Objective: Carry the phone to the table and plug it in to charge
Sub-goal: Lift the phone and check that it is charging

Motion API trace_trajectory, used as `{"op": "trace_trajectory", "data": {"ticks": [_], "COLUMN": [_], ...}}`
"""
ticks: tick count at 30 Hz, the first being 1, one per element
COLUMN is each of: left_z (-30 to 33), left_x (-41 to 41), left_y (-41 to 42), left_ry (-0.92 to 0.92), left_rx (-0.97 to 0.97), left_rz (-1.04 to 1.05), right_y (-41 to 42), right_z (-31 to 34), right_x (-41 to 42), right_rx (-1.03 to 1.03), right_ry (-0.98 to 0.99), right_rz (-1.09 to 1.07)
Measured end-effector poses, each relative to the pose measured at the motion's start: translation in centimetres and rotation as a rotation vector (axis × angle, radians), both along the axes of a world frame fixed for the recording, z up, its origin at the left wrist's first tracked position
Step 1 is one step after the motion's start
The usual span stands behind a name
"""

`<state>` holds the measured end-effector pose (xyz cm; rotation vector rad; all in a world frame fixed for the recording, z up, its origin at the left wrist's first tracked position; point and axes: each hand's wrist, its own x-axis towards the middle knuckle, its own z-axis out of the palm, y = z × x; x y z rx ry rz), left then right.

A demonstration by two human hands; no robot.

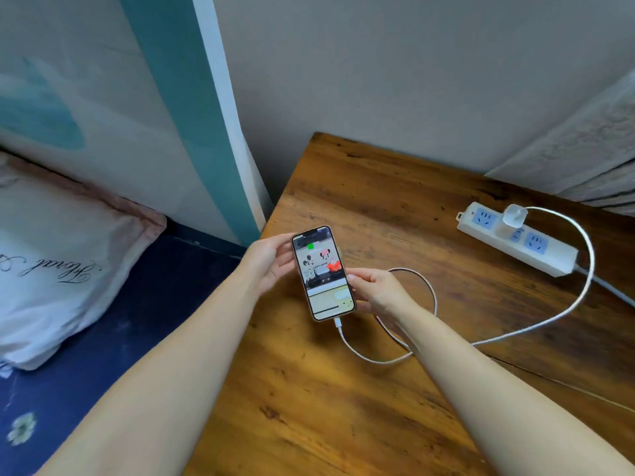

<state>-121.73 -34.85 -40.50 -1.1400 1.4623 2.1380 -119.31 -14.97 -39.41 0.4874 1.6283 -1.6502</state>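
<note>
The phone has a lit screen with a cartoon wallpaper and is held just above the left part of the wooden table. My left hand grips its upper left edge. My right hand holds its lower right edge. A white charging cable is plugged into the phone's bottom end, loops across the table and runs to a white charger seated in a white power strip.
The power strip lies at the table's right side, near a grey curtain. Left of the table is a bed with a dark blue sheet and a white pillow. A wall stands behind the table.
</note>
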Motion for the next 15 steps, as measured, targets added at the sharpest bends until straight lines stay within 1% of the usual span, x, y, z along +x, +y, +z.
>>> {"op": "trace_trajectory", "data": {"ticks": [3, 8, 12, 13, 15], "left_z": [-1.2, -2.7, -3.6, -3.7, -3.9], "left_x": [-0.7, -1.4, -1.7, -1.7, -1.8], "left_y": [-1.4, -2.0, -1.9, -1.8, -1.6], "left_ry": [-0.063, -0.102, -0.128, -0.121, -0.095], "left_rx": [-0.088, -0.219, -0.471, -0.518, -0.529], "left_rz": [-0.084, -0.212, -0.38, -0.407, -0.412], "right_y": [-1.8, -2.4, -2.2, -2.2, -2.2], "right_z": [-1.4, -3.1, -4.0, -4.2, -4.6], "right_x": [-0.4, -1.1, -1.6, -1.7, -1.8], "right_rx": [0.045, 0.089, 0.134, 0.161, 0.256], "right_ry": [-0.002, -0.02, -0.014, -0.004, 0.028], "right_rz": [0.027, 0.046, 0.044, 0.05, 0.09]}}
